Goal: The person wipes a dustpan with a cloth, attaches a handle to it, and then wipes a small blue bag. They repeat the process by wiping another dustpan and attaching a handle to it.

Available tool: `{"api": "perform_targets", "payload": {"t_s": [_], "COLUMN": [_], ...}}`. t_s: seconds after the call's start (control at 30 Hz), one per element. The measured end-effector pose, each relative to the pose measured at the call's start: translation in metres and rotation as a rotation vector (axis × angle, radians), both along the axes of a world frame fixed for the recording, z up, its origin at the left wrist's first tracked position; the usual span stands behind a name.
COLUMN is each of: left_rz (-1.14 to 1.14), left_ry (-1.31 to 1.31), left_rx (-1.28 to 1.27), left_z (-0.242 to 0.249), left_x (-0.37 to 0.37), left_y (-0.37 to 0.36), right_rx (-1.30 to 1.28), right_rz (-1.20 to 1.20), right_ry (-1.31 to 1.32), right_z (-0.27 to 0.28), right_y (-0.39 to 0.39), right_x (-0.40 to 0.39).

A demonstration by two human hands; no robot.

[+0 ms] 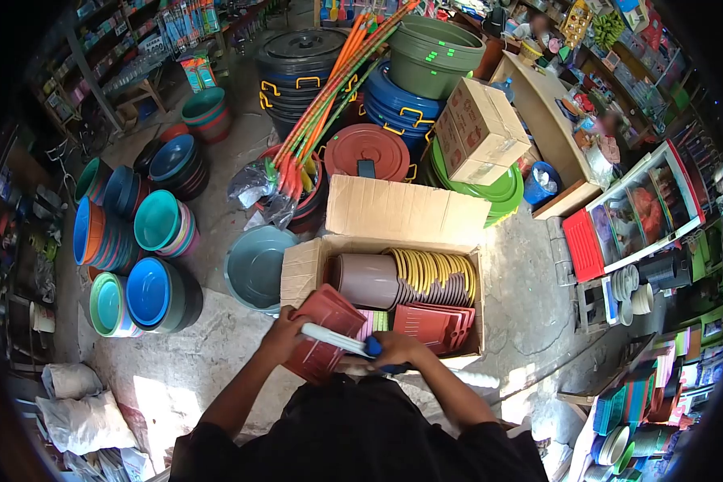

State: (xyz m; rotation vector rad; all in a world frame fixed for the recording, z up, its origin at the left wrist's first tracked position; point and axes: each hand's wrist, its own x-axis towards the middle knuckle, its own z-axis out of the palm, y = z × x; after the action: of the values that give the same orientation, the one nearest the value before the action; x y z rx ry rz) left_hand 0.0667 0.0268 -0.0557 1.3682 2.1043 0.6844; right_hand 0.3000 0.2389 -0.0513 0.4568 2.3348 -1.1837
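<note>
A red plastic dustpan [329, 321] is tilted over the near left side of an open cardboard box [410, 202]. My left hand [284, 336] is closed at the dustpan's left side, around the end of a white bar [333, 338]. My right hand [397, 350] is wrapped round a blue part [373, 346] at the bar's other end. How the bar joins the dustpan is hidden. Inside the box lie nested brown buckets [367, 281] with yellow rims or handles [430, 273], and a stack of similar red dustpans [426, 325].
A grey-blue basin [257, 269] stands left of the box. Stacked coloured tubs [159, 221] fill the left floor. Behind are a lidded red bin [367, 153], orange-and-green poles [329, 104] and a closed carton [482, 132]. A glass-fronted case [639, 209] stands at right.
</note>
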Motion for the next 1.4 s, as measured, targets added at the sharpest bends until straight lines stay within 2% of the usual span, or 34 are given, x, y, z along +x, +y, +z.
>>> {"api": "perform_targets", "payload": {"t_s": [0.07, 0.13, 0.2, 0.27, 0.3, 0.37, 0.4, 0.47, 0.53, 0.6, 0.63, 0.67, 0.73, 0.77, 0.8, 0.87, 0.93, 1.0, 1.13, 1.17, 1.27, 1.4], "left_rz": [0.141, 0.176, 0.269, 0.291, 0.291, 0.289, 0.301, 0.320, 0.302, 0.316, 0.322, 0.327, 0.274, 0.276, 0.303, 0.345, 0.331, 0.372, 0.544, 0.520, 0.536, 0.580], "left_ry": [-0.066, -0.051, -0.053, -0.089, -0.089, -0.085, -0.116, -0.143, -0.100, -0.114, -0.131, -0.134, 0.016, 0.013, -0.068, -0.149, -0.028, -0.020, -0.030, 0.103, -0.035, 0.006], "left_rx": [-0.002, 0.011, -0.069, -0.093, -0.084, -0.074, -0.020, 0.033, 0.093, 0.086, 0.080, 0.080, 0.071, 0.073, 0.083, 0.091, 0.116, 0.238, 0.210, 0.201, 0.165, 0.243], "left_z": [0.004, 0.005, 0.006, 0.014, 0.019, 0.019, 0.013, 0.010, 0.014, 0.022, 0.025, 0.024, 0.023, 0.021, 0.019, 0.013, 0.001, -0.009, -0.022, -0.038, -0.023, -0.034], "left_x": [-0.017, -0.032, -0.044, -0.046, -0.045, -0.044, -0.045, -0.048, -0.051, -0.051, -0.050, -0.049, -0.047, -0.044, -0.039, -0.030, -0.026, -0.023, -0.018, -0.021, -0.016, -0.014], "left_y": [-0.018, -0.036, -0.050, -0.055, -0.056, -0.057, -0.057, -0.058, -0.056, -0.055, -0.054, -0.055, -0.055, -0.053, -0.050, -0.044, -0.043, -0.038, -0.034, -0.036, -0.032, -0.028], "right_rx": [0.138, 0.432, 0.712, 0.841, 0.843, 0.865, 0.864, 0.406, 0.326, 0.000, -0.077, -0.077, -0.100, -0.056, -0.159, -0.255, -0.151, -0.153, -0.110, -0.078, -0.084, -0.003], "right_rz": [0.019, -0.049, -0.097, -0.214, -0.217, -0.297, -0.298, -0.450, -0.436, -0.701, -0.785, -0.781, -1.138, -1.028, -1.434, -1.585, -1.648, -1.720, -1.647, -1.674, -1.680, -1.657], "right_ry": [-0.044, -0.169, -0.118, 0.009, 0.011, 0.190, 0.196, 0.395, 0.463, 0.577, 0.632, 0.629, 0.772, 1.013, 1.085, 1.241, 1.288, 1.249, 1.205, 1.219, 1.216, 1.232], "right_z": [0.011, 0.042, 0.077, 0.116, 0.130, 0.148, 0.152, 0.155, 0.155, 0.160, 0.177, 0.170, 0.148, 0.139, 0.123, 0.132, 0.149, 0.133, 0.152, 0.154, 0.159, 0.166], "right_y": [0.017, 0.031, 0.045, 0.055, 0.058, 0.063, 0.068, 0.079, 0.083, 0.081, 0.074, 0.074, 0.073, 0.076, 0.062, 0.049, 0.039, 0.048, 0.041, 0.040, 0.038, 0.036], "right_x": [0.038, 0.066, 0.091, 0.104, 0.108, 0.115, 0.121, 0.131, 0.137, 0.140, 0.133, 0.137, 0.146, 0.138, 0.135, 0.109, 0.086, 0.095, 0.091, 0.088, 0.083, 0.078]}}
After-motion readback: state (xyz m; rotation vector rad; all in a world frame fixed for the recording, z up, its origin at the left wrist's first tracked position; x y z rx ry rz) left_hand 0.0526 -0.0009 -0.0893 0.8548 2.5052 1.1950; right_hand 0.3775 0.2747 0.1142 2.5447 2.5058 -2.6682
